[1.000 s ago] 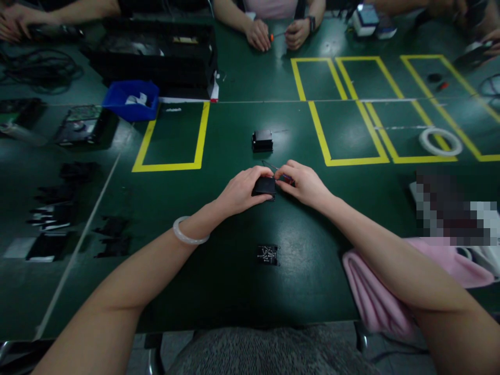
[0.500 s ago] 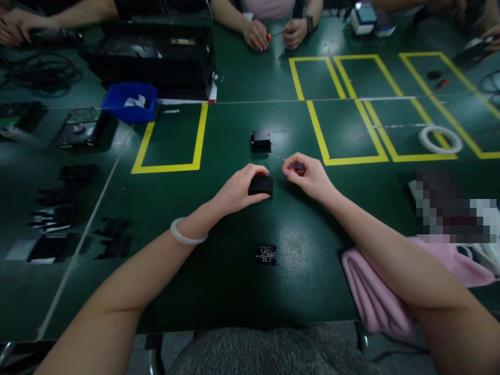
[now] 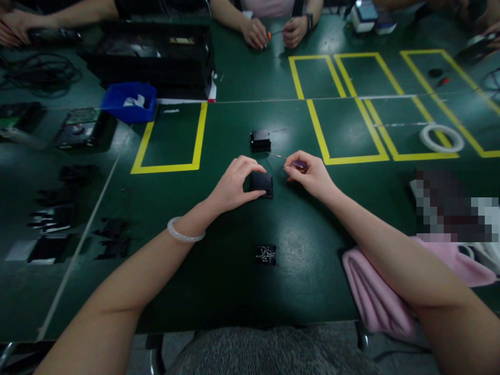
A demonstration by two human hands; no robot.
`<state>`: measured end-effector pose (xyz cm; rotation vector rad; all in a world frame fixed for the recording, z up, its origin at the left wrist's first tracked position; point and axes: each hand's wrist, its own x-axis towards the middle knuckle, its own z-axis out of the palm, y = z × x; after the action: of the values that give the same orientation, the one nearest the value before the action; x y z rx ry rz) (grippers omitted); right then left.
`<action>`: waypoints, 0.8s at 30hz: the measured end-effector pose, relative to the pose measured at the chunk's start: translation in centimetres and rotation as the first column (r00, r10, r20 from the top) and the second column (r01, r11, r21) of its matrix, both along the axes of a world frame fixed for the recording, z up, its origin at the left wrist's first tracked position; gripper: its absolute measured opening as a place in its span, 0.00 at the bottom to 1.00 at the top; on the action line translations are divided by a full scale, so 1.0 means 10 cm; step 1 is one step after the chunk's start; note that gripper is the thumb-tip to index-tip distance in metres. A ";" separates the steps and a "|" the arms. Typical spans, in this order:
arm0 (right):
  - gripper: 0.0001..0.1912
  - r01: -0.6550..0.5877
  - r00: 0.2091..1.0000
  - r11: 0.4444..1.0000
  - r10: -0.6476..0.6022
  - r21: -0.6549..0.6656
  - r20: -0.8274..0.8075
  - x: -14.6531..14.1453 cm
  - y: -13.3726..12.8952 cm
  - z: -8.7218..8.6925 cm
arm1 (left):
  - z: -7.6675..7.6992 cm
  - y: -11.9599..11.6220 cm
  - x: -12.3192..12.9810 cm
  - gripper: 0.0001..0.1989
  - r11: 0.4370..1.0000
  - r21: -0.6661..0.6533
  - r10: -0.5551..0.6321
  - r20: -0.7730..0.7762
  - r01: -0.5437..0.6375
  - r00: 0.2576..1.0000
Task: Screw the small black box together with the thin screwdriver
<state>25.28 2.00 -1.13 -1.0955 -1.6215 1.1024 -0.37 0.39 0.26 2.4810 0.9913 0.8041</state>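
If you take the small, boxy black block (image 3: 261, 182) over the dark green bench (image 3: 312, 291) as the middle of the clock, the head view is pretty easy to read. The left hand (image 3: 234, 185) comes in from 9 o'clock and is curved around that block, fingertips at its far edge and thumb along the near one. Can't tell how hard it's gripping, tbh, or whether the block sits flat. There's a pale, glossy ring-shaped bangle (image 3: 186, 230) on that wrist, around 8.

Right hand (image 3: 308, 172) is between 2 and 3, fingers closed on a slim screwdriver (image 3: 300, 165) with a dark purple handle and a thin metal shaft. It's apart from the block, with the shaft pointing roughly to 10 and its tip ending near a second, shiny black box-shaped piece (image 3: 260, 140) at 12.

Straight down at 6 there's a little black square holder (image 3: 275, 255) with a pile of silvery metal screws (image 3: 265, 254) in it. Folded pink fabric (image 3: 378, 297) is at about 4 to 5, and a flat white ring (image 3: 441, 138) is way out between 2 and 3. An open blue plastic bin (image 3: 113, 107) with whitish bits inside is at 10, and far off at 12 a co-worker's two hands (image 3: 255, 34) have a thin orange-ended tool.
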 end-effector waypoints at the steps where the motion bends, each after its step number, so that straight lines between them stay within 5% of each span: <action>1: 0.06 -0.001 1.000 1.000 0.001 -0.001 0.000 0.00 0.00 0.00 | 0.00 0.00 0.00 0.19 1.000 0.014 0.010 0.003 -0.010 1.000; 6: 0.06 -0.006 1.000 1.000 0.006 -0.001 0.013 0.00 0.00 0.02 | 0.04 0.01 -0.02 0.20 0.999 -0.010 0.048 0.076 -0.048 0.996; 9: 0.07 -0.005 1.000 1.000 0.005 -0.011 0.015 0.01 -0.01 0.02 | 0.08 0.00 0.00 0.23 0.976 -0.217 0.096 0.271 -0.037 0.958; 11: 0.07 -0.004 1.000 1.000 0.004 -0.021 0.012 0.01 -0.01 0.02 | 0.09 0.00 0.02 0.26 0.894 -0.443 0.154 0.453 0.072 0.878; 13: 0.07 -0.004 1.000 1.000 0.004 -0.025 0.009 0.01 -0.01 0.02 | 0.11 0.00 0.04 0.28 0.751 -0.620 0.242 0.579 0.228 0.779; 18: 0.08 -0.008 1.000 1.000 0.008 -0.017 0.003 0.00 -0.01 0.04 | 0.25 -0.01 0.05 0.28 0.426 -0.796 0.431 0.596 0.430 0.677; 21: 0.07 -0.010 1.000 1.000 0.010 -0.007 0.013 0.01 -0.01 0.04 | 0.31 -0.02 0.04 0.28 0.366 -0.808 0.467 0.588 0.461 0.660; 24: 0.07 -0.011 1.000 1.000 0.011 -0.003 0.026 0.01 -0.01 0.03 | 0.31 -0.02 0.04 0.31 0.373 -0.815 0.459 0.577 0.443 0.676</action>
<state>25.42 1.88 -0.80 -1.1078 -1.6485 1.1025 0.07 0.22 3.39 0.9154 0.7552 0.7915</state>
